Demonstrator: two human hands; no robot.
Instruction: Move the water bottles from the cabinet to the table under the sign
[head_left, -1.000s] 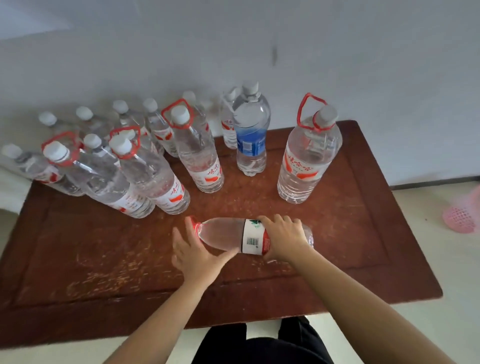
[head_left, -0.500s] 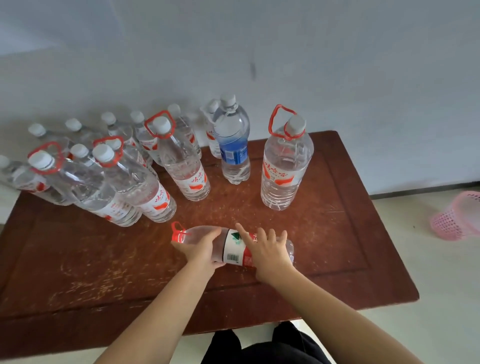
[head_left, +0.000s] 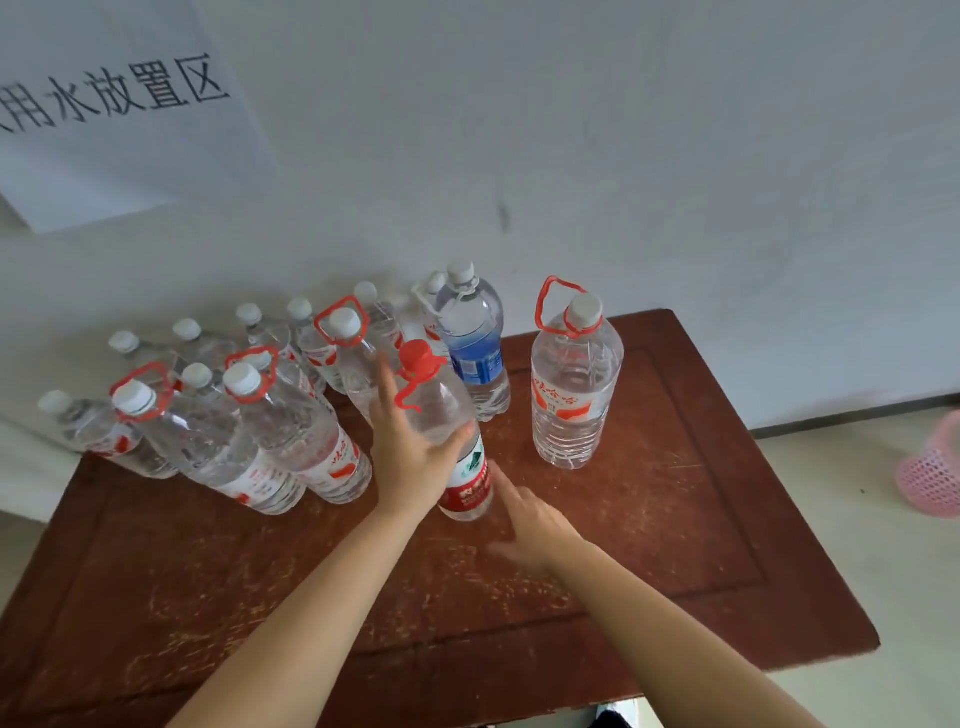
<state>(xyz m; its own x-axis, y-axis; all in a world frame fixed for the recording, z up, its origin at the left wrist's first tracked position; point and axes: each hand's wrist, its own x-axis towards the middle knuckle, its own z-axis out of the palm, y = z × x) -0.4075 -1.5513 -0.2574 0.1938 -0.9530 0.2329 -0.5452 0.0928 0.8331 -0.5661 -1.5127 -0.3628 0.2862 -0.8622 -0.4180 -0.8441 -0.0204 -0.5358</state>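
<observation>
A clear water bottle with a red cap and red label (head_left: 457, 447) stands upright on the brown wooden table (head_left: 675, 519), near its middle. My left hand (head_left: 410, 457) is wrapped around the bottle's body. My right hand (head_left: 535, 525) hovers just right of the bottle's base, fingers spread, holding nothing. Several other water bottles stand along the wall: a blue-labelled one (head_left: 475, 343), a large one with a red handle (head_left: 574, 384) and a cluster at the left (head_left: 249, 415). A white paper sign (head_left: 119, 109) hangs on the wall at upper left.
A pink mesh basket (head_left: 932, 467) sits on the floor to the right of the table. The white wall runs right behind the row of bottles. The table's front edge is close to my body.
The red-capped bottle lay on its side under both hands; now it stands upright. My left hand holds it and my right hand has let go. The view tilted up, showing the sign.
</observation>
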